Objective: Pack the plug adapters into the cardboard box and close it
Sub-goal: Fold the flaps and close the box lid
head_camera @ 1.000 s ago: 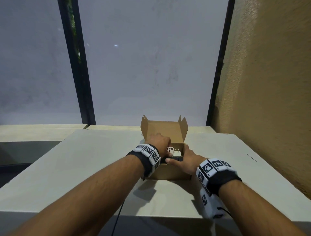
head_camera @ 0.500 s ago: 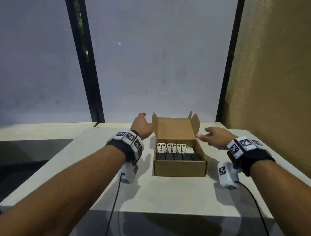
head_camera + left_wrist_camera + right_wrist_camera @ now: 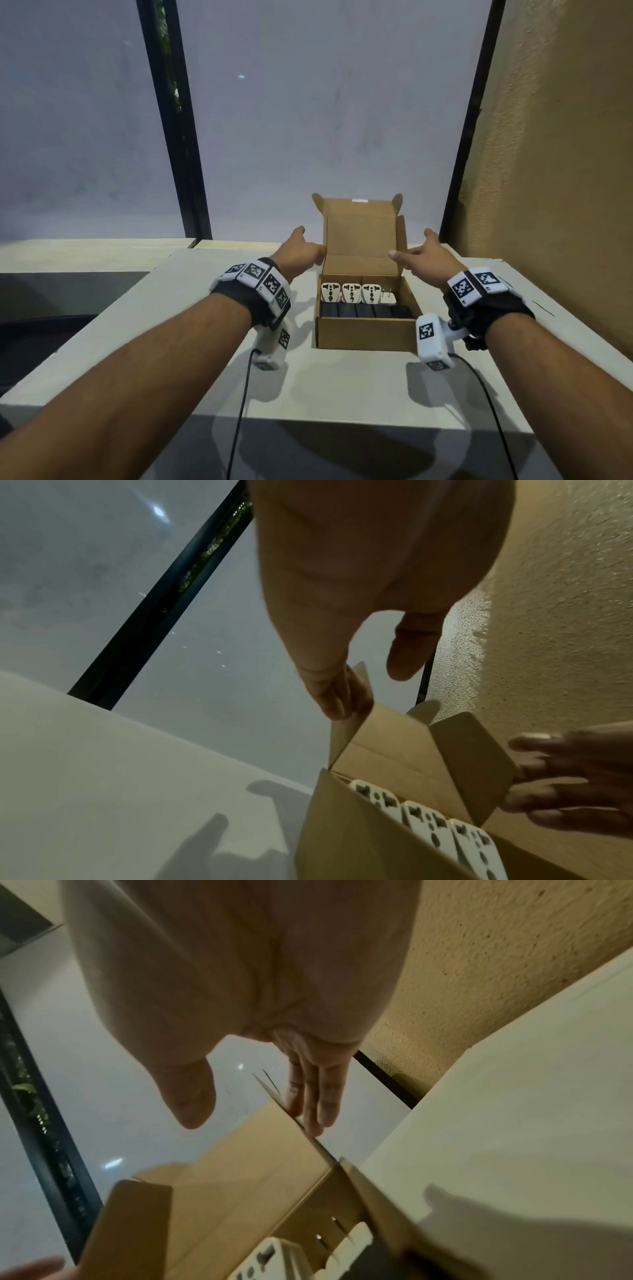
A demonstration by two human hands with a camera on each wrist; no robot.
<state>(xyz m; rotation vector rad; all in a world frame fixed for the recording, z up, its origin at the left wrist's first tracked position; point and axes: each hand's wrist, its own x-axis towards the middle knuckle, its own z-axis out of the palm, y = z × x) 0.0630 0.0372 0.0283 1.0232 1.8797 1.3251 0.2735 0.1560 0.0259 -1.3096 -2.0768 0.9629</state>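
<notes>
No readable writing anywhere; only black-and-white square marker patterns on the wrist bands (image 3: pixel 260 277) and on the white camera units under each wrist.

The cardboard box (image 3: pixel 364 334) sits on the pale worktop (image 3: pixel 342 383) with its lid (image 3: pixel 361 236) standing upright at the far side, both small side flaps folded inward. Inside, two rows: along the far side, four white plug adapters (image 3: pixel 351 293), three showing their socket faces upward and the fourth, at the right end, showing metal prongs. Along the near side, a row of black adapters (image 3: pixel 364 311), five as far as the head view lets one count.

The left hand (image 3: pixel 299 255) is at the left edge of the lid, fingers straight and relaxed, fingertips (image 3: pixel 334 702) against the outside of the left flap, thumb apart and free. The right hand (image 3: pixel 428 258) mirrors it on the right edge, fingers (image 3: pixel 313 1096) extended flat along the outside of the right flap, thumb spread on the inner side, not touching. Neither hand grips anything; both lie flat against cardboard.

Behind the worktop stand frosted glass panes with black frames (image 3: pixel 178 137); a rough tan wall (image 3: pixel 565 154) rises at the right. Black cables (image 3: pixel 239 411) trail from both wrist units toward the person.
</notes>
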